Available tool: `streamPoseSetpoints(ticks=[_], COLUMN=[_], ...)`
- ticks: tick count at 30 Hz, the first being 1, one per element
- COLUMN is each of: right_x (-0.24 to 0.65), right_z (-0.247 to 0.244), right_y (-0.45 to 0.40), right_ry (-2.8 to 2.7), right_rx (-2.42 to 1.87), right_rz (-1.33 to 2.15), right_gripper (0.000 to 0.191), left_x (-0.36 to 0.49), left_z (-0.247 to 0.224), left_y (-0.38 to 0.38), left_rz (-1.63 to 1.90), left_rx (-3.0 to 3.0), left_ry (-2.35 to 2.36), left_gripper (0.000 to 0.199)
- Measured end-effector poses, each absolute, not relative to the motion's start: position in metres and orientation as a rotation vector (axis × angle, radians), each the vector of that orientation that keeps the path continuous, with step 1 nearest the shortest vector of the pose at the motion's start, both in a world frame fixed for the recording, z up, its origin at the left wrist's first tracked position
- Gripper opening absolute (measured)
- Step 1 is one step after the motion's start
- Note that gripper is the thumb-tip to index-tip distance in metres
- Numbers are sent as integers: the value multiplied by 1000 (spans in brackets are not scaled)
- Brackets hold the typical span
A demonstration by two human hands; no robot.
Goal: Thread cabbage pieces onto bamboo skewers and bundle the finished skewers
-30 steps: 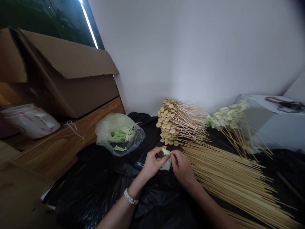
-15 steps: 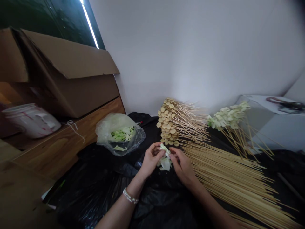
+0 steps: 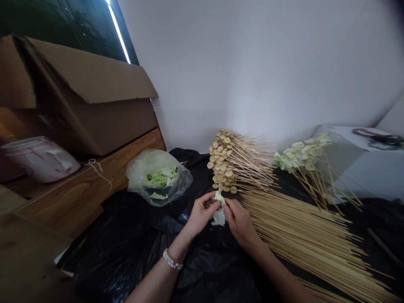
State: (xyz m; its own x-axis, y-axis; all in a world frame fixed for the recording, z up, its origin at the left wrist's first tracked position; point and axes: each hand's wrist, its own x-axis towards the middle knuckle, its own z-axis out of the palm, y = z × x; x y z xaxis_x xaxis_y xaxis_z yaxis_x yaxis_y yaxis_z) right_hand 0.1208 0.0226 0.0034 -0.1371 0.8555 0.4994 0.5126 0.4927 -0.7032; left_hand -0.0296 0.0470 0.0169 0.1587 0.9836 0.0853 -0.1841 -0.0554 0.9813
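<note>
We find the bag (image 3: 158,179) left of the skewered slices (image 3: 222,162) on the plastic sheet (image 3: 126,252), with loose skewers (image 3: 303,235) before and right of them and skewered leaves (image 3: 303,153) behind those. The box (image 3: 85,101) and bucket (image 3: 41,160) stand left, on the bench (image 3: 85,193).

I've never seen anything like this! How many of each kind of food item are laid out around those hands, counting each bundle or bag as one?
Cabbage leaf piece held in both hands: 1
Skewers threaded with round tan slices: 1 bundle
Skewers threaded with cabbage pieces: 1 bundle
Bare bamboo skewers: 1 heap
Clear plastic bag of cabbage: 1
Total: 5
</note>
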Motion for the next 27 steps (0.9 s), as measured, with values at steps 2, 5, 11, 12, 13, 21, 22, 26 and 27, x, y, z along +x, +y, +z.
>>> streamPoseSetpoints(ticks=[2,5,11,12,13,21,22,26,27], right_x=[121,121,121,120,120,117,117,120,121], right_z=[5,8,15,16,17,16,14,6,5], right_y=[22,21,23,23,23,24,25,30,30], right_ry=[-1786,-1737,-1347,-1250,-1163,-1018,-1031,-1100,-1130], right_rx=[-1166,-1196,-1006,-920,-845,-744,-759,-860,-893], right_rz=[459,534,1273,1401,1504,1710,1692,1552,1484], right_gripper=[30,30,34,33,33,37,38,40,40], left_x=[-29,-30,-34,-35,-35,-38,-38,-37,-37], left_z=[17,18,22,23,24,24,23,22,23], left_y=[47,48,46,46,45,40,41,44,45], left_rz=[1218,1228,1244,1229,1200,988,1001,1096,1133], left_rx=[1201,1183,980,944,925,982,981,917,887], left_ry=[924,920,844,812,774,568,576,624,643], left_gripper=[48,46,36,36,36,45,44,37,35])
